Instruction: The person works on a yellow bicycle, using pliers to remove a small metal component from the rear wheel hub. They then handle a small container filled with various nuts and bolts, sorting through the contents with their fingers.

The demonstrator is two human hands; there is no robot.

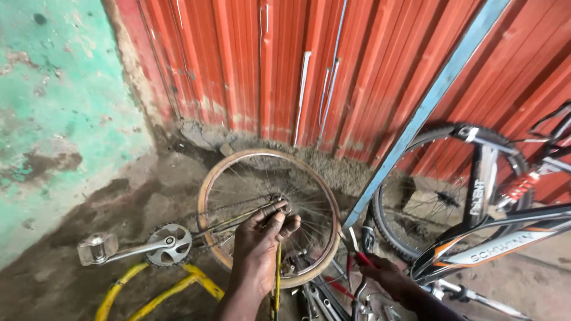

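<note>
At the far left a flaking green wall meets a dirt floor. Next along, a crank arm with a clear pedal and toothed chainring sticks out from an upturned yellow bicycle frame, with the chain running right toward the rear hub. The bare wheel rim, with no tyre on it, stands roughly upright with its face toward the camera, so its axle points out at the person.

The left hand is right at the hub: its fingers are curled closed around the axle end and frame stay there, thumb on top. The hub lies just above and ahead of that hand, touching the fingertips, and well apart from the other hand, so the left is clearly the nearer one.

Lower right, the right hand is closed around a red-handled tool, probably pliers, held low among other metal tools on the ground. A pale blue metal bar leans diagonally against the red corrugated wall. Furthest right stands a mountain bike with a knobbly tyre.
</note>
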